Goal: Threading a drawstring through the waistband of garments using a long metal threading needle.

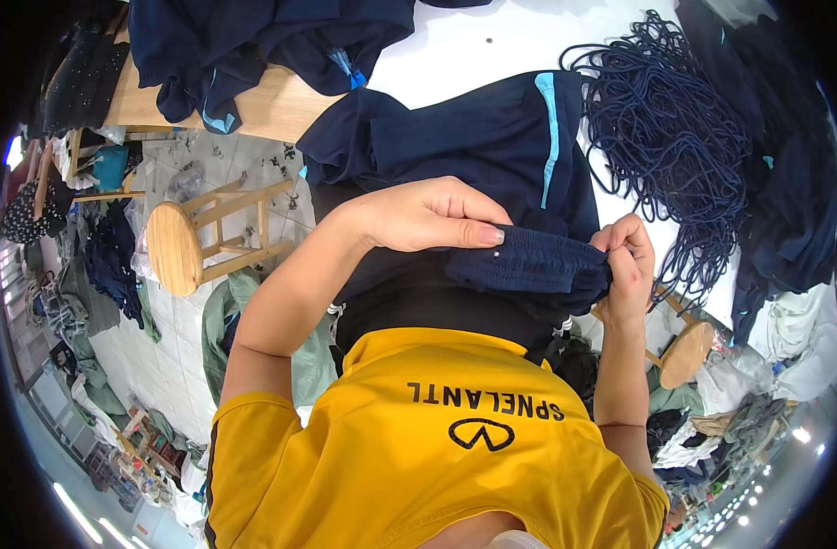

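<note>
A pair of navy trousers (464, 128) with a light-blue side stripe lies partly on the white table and hangs over its near edge toward my lap. Its gathered elastic waistband (537, 265) is stretched sideways between my two hands. My left hand (437, 215) grips the band, thumb on top and fingers hidden behind the cloth. At the band's right end, my right hand (626, 261) pinches the edge with its fingers curled. A tiny pale spot shows on the band beside my left thumb.
A tangled heap of navy cords (665, 137) lies on the table at the right, beside more dark cloth (784, 183). Other navy garments (272, 37) are piled at the far left. Wooden stools (176, 247) stand on the tiled floor among heaps of clothing.
</note>
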The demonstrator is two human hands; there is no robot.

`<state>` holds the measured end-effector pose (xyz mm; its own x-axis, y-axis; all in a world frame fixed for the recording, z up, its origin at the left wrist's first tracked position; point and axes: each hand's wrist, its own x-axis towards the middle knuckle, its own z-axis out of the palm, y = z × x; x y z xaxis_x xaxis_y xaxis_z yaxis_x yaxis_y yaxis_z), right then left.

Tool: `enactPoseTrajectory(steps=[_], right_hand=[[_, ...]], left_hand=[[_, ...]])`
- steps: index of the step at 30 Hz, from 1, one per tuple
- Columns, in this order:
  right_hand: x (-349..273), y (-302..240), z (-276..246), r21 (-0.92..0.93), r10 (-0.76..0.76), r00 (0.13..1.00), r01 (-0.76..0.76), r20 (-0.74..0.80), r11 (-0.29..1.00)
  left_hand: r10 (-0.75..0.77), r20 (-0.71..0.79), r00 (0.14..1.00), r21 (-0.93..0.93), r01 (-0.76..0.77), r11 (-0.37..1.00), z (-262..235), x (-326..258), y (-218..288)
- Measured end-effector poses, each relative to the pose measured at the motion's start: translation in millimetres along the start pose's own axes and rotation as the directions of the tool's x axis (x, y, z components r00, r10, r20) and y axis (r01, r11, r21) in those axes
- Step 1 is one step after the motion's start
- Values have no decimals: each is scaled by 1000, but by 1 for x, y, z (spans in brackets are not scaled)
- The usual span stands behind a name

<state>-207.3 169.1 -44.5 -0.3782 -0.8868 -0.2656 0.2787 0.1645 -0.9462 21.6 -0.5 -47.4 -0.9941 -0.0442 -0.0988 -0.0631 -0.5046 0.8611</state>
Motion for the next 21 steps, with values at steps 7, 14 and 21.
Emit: enactPoseTrajectory(steps=[7,14,21], right_hand=[[-3,7,11,136,-1,999,-5,44,991],[-6,14,89,88,26,980,-44,195,995],[11,11,76,-17,-190,962,197,197,980]], left_hand=[[68,-115,991,-32,-72,997,8,8,-13],[263,-634,728,-111,-422,900,10,16,-20],[457,-821,342,316,-393,863,21,-4,-9]])
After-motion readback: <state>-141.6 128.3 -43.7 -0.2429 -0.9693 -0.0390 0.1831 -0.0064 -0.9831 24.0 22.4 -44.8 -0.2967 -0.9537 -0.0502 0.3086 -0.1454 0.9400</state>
